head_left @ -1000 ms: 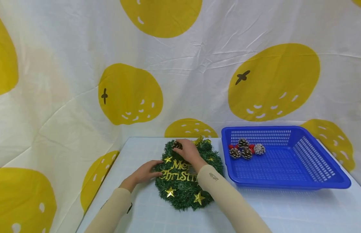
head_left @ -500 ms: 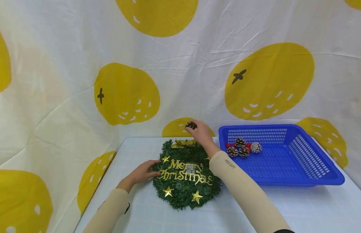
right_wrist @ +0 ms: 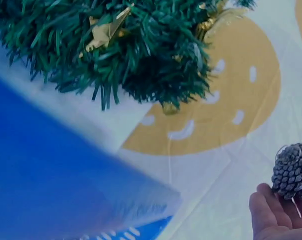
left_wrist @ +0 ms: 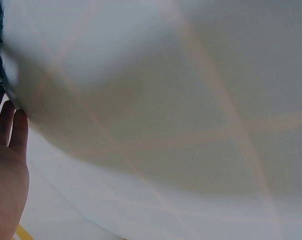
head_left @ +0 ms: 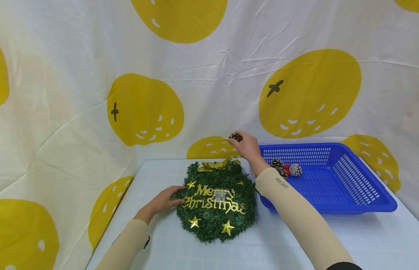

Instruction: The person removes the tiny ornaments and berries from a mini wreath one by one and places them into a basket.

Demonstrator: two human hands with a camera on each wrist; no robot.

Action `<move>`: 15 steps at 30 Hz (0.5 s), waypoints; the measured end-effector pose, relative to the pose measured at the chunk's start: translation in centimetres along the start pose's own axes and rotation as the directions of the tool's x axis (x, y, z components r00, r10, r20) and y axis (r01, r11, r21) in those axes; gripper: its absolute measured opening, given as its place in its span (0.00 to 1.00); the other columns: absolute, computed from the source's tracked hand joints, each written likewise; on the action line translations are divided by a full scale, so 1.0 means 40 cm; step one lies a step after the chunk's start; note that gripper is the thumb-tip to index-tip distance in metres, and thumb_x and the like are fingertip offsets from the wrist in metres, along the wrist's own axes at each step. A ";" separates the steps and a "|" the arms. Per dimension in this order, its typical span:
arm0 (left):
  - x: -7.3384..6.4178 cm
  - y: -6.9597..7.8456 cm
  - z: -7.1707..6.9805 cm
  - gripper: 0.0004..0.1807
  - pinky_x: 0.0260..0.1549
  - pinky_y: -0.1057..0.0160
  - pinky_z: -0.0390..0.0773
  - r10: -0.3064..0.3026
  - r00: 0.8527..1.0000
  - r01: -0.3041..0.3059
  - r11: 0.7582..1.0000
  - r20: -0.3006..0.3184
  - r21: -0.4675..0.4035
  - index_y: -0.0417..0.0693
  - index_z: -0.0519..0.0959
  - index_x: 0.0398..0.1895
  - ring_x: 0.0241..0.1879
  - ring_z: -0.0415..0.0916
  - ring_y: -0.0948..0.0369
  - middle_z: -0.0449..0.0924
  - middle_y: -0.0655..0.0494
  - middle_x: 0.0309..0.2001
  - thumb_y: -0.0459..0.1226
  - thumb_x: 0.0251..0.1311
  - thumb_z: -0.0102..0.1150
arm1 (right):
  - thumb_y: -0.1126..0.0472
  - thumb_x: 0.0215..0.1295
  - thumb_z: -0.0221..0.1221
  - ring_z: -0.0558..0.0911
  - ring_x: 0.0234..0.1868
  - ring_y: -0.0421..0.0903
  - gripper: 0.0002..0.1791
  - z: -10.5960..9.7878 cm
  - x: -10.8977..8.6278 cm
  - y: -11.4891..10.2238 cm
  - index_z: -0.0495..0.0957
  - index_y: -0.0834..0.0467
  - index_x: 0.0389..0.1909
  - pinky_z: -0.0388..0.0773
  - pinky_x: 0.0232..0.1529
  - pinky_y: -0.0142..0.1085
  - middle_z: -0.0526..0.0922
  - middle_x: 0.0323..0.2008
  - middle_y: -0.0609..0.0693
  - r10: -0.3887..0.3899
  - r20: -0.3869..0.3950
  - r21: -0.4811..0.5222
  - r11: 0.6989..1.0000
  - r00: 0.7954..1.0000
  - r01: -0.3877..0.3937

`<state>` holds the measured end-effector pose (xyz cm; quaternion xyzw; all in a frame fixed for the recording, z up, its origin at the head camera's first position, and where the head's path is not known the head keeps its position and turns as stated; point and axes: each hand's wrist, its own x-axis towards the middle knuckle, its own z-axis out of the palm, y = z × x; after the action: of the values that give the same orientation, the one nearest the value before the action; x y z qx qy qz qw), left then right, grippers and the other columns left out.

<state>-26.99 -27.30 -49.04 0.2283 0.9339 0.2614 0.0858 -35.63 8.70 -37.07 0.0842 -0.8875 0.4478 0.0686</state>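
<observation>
My right hand [head_left: 248,147] pinches a brown pine cone [head_left: 235,137], raised in front of the back curtain, beyond the wreath's far right edge. The right wrist view shows this pine cone [right_wrist: 292,171] at the fingertips. A green Christmas wreath [head_left: 212,221] lies flat on the table, with gold "Merry Christmas" lettering [head_left: 214,205], gold stars [head_left: 227,227] and a gold bow [head_left: 214,166] at its far side. My left hand [head_left: 163,200] rests against the wreath's left edge, thumb and fingers spread. In the left wrist view its fingers [left_wrist: 19,130] extend fairly straight beside the greenery.
A blue plastic basket [head_left: 331,195] stands right of the wreath, its left part hidden behind my right forearm. Inside are several pine cones [head_left: 295,170], one whitish, and red berries [head_left: 287,168]. A white curtain [head_left: 209,93] with yellow fruit prints hangs behind the pale table [head_left: 168,247].
My right hand has lifted the pine cone off the wreath's far left part and carried it up and right, toward the basket. My left hand stays at the wreath's edge.
</observation>
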 end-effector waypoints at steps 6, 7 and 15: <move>0.001 0.002 -0.001 0.35 0.65 0.40 0.61 -0.001 1.000 0.001 1.000 -0.003 0.003 0.42 0.65 0.71 0.67 0.62 0.41 0.66 0.40 0.67 0.51 0.66 0.58 | 0.48 0.71 0.56 0.67 0.67 0.61 0.32 -0.026 0.001 0.008 0.65 0.58 0.71 0.69 0.62 0.57 0.67 0.68 0.60 -0.019 -0.017 -0.016 1.000 1.000 0.019; 0.001 0.002 -0.001 0.35 0.65 0.40 0.61 0.000 1.000 0.000 1.000 -0.002 0.004 0.42 0.65 0.71 0.67 0.62 0.41 0.66 0.40 0.67 0.51 0.66 0.58 | 0.48 0.71 0.56 0.68 0.66 0.61 0.32 -0.030 0.000 0.009 0.65 0.58 0.71 0.69 0.62 0.57 0.68 0.68 0.60 -0.021 -0.020 -0.022 1.000 1.000 0.021; 0.001 0.001 0.001 0.35 0.65 0.40 0.62 -0.002 1.000 0.002 1.000 0.001 -0.003 0.43 0.66 0.71 0.67 0.62 0.41 0.66 0.40 0.67 0.51 0.66 0.58 | 0.50 0.71 0.57 0.74 0.58 0.60 0.30 -0.073 -0.008 0.028 0.67 0.59 0.69 0.74 0.56 0.55 0.74 0.62 0.61 -0.023 -0.051 -0.059 0.998 0.998 0.020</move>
<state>-26.99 -27.23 -49.07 0.2274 0.9337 0.2626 0.0870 -35.41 11.75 -36.27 0.0803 -0.8973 0.4227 0.0987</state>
